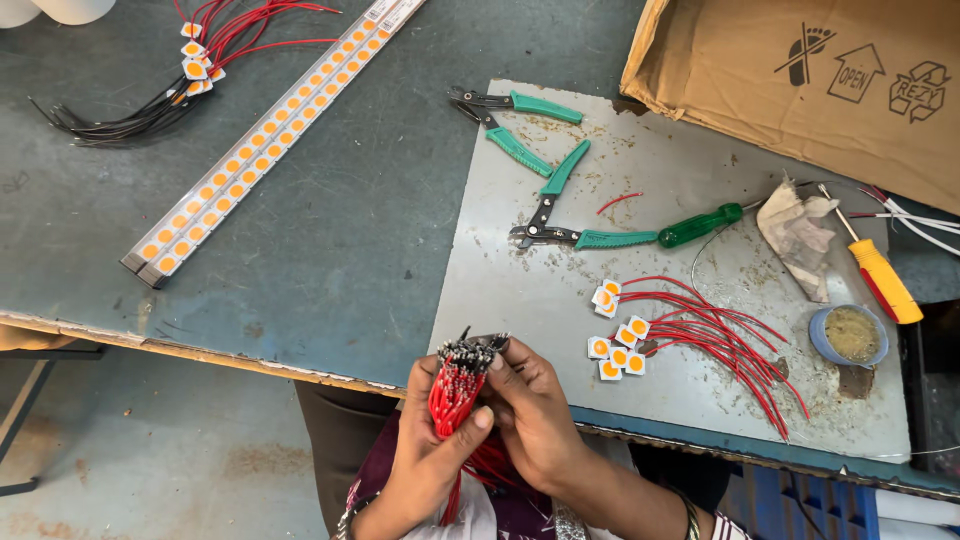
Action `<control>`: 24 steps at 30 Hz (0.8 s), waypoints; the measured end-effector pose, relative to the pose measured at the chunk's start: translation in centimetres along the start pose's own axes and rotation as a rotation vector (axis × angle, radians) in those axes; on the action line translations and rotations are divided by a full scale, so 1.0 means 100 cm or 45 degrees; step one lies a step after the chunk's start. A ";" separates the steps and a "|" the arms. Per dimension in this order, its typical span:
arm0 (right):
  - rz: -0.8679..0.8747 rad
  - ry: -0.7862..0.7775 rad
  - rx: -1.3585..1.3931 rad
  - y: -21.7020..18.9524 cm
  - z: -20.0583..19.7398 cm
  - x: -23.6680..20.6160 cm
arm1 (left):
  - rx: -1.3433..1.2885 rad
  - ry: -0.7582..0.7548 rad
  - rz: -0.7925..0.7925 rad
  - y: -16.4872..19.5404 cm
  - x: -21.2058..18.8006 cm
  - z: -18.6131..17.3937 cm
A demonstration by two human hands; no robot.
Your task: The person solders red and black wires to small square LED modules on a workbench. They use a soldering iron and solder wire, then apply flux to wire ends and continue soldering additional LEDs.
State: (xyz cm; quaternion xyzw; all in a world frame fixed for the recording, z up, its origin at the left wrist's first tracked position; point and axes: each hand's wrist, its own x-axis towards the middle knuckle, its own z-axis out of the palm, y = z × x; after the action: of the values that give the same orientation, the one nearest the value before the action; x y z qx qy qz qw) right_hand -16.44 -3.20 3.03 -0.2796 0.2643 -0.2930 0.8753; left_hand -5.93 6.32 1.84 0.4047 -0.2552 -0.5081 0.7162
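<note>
Left hand (425, 440) clenched round a bundle of red wires (452, 392), stripped ends up at the near tabletop (330, 230) edge so tips stay level. Right hand (530, 405) fingers pinch the wire tips, apparently sorting them. Small square LED chips with red leads (620, 345) lie just right on the grey metal sheet (560, 290); green-handled cutters (545, 205) lie farther back.

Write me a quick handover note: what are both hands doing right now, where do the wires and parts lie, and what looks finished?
Left hand: grip closed round a bundle of red wires, stripped ends up.
Right hand: fingertips picking at the bundle's tips.
Done: six small square chips with red leads lie on the grey plate.
Left: the held bundle is still loose wires.
Green-handled cutters and pliers lie unused.
</note>
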 end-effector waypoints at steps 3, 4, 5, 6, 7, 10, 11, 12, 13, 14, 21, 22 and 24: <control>0.014 0.025 -0.021 -0.002 0.004 -0.004 | 0.014 -0.003 -0.025 0.000 -0.001 0.002; 0.002 0.022 -0.039 -0.002 0.005 -0.005 | 0.014 -0.011 -0.032 -0.001 -0.001 0.002; -0.011 0.018 -0.056 -0.002 0.006 -0.005 | 0.018 0.004 -0.031 -0.002 -0.002 0.001; -0.024 0.014 -0.073 -0.002 0.007 -0.006 | 0.022 0.018 -0.029 -0.004 -0.003 0.000; -0.033 0.034 -0.079 -0.001 0.008 -0.006 | 0.027 0.032 -0.028 -0.007 -0.004 -0.002; -0.067 0.068 -0.083 0.001 0.009 -0.005 | -0.049 0.060 0.038 -0.017 -0.007 -0.010; -0.081 0.061 -0.074 0.002 0.010 -0.004 | -0.059 0.053 0.065 -0.020 -0.008 -0.013; -0.095 0.054 -0.066 0.002 0.010 -0.004 | -0.070 0.048 0.092 -0.022 -0.009 -0.015; -0.087 0.048 -0.049 0.002 0.010 -0.003 | -0.081 0.044 0.119 -0.023 -0.010 -0.017; -0.078 0.042 -0.032 0.003 0.010 -0.003 | -0.078 0.042 0.123 -0.024 -0.011 -0.018; 0.039 0.182 -0.010 0.004 0.012 0.000 | -0.100 0.008 0.182 0.001 -0.004 -0.005; 0.014 0.114 0.058 0.005 0.013 0.000 | -0.089 0.006 0.210 0.005 -0.003 -0.003; -0.044 -0.017 0.193 0.003 0.016 0.000 | -0.021 0.144 0.187 0.011 -0.001 -0.003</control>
State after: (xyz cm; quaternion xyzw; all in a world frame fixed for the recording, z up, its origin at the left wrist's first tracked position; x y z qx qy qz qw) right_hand -15.34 -2.45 3.91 -0.2191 0.2306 -0.3252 0.8906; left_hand -5.17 6.69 2.60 0.4072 -0.2392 -0.4326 0.7680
